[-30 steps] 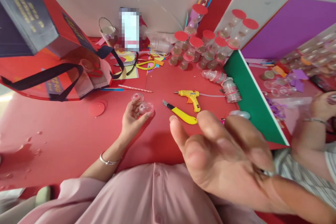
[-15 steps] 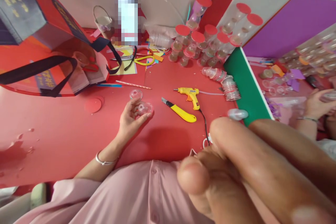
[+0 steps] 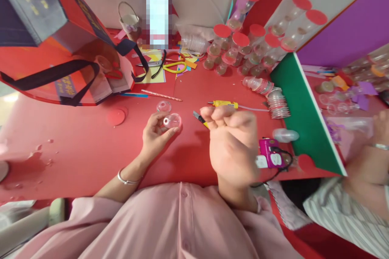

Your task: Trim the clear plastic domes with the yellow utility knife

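Note:
My left hand (image 3: 153,135) rests low over the red table, its thumb and fingers closed round a clear plastic dome lid (image 3: 174,121) with a small hole. A second clear dome lid (image 3: 164,106) lies just beyond the fingertips. My right hand (image 3: 232,145) is raised above the table, palm toward me, with the fingers loosely bent and apart and nothing seen in them. Behind it, a yellow utility knife (image 3: 200,118) is mostly hidden, its blade still showing. Also partly covered is a yellow glue gun (image 3: 225,104), with a glue stick at its back end.
Red-topped clear plastic hourglass shapes (image 3: 232,48) stand at the back. Stacked clear lids (image 3: 278,103) lie beside a green divider (image 3: 306,109). A magenta box (image 3: 269,151) with a cable sits at right. Scissors (image 3: 174,66) and a large red bag (image 3: 82,56) are at left. A co-worker's arm (image 3: 369,170) shows far right.
My right hand has moved from close before the camera, at lower right, back over the table, and now covers the knife and glue gun. The lid in my left hand has tilted.

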`<state>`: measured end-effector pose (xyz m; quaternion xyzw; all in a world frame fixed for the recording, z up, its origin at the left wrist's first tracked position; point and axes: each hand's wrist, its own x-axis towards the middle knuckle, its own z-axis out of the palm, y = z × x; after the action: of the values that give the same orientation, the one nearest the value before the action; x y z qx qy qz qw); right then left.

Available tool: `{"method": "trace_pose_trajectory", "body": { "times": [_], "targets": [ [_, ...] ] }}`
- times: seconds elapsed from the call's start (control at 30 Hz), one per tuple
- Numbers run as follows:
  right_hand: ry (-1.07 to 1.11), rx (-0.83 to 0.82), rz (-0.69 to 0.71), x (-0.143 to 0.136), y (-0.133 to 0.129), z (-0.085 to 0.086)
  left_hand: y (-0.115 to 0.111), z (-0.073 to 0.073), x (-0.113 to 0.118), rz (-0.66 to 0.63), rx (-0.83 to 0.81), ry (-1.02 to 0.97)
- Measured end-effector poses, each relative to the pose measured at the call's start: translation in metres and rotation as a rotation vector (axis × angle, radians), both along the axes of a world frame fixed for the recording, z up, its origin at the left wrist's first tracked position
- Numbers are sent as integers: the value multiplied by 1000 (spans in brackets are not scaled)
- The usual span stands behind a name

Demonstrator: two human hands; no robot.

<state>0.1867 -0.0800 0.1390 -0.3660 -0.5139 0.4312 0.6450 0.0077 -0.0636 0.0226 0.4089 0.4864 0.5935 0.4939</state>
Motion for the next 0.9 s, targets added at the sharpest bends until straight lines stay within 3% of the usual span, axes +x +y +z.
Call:
{"method": "trace_pose_trajectory", "body": {
  "times": [0.13, 0.23, 0.37, 0.63, 0.9],
  "targets": [
    [-105, -84, -105, 0, 17, -63, 0, 8, -3, -148, -187, -309],
    [-354, -73, -65, -1, 13, -91, 1, 12, -7, -278, -289, -468],
    [-578, 39, -48, -8, 10, -94, 3, 14, -11, -323, -362, -577],
    [-628, 122, -116, -11, 15, -99, 5, 15, -11, -304, -502, -656],
    [-709, 274, -113, -16, 7, -98, 3, 22, -9, -328, -420, -611]
  ]
}}
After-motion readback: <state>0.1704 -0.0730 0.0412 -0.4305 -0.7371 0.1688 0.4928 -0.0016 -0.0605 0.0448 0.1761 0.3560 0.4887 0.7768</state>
